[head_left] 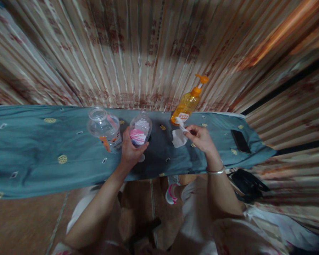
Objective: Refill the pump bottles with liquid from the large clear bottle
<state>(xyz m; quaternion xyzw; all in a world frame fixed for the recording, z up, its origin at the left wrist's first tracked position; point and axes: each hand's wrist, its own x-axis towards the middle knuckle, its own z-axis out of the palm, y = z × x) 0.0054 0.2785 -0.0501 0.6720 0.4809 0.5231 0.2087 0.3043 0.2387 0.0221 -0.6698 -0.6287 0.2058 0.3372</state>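
My left hand [131,148] is wrapped round a clear plastic bottle [142,124] with a pink and white label. Just below that hand is a small clear round piece [141,158], too blurred to name. My right hand [199,136] pinches a white tissue [182,124] between thumb and fingers, in front of an orange pump bottle [187,104]. Under the tissue, another white piece of tissue [179,138] lies on the cloth. To the left of my left hand is a large clear jar [102,127] with orange markings.
A blue-green patterned cloth [82,170] covers the narrow table. On its right end lies a black phone [240,141]. A pleated curtain [138,53] hangs right behind the table. A dark bag-like thing [248,184] is below, at the right.
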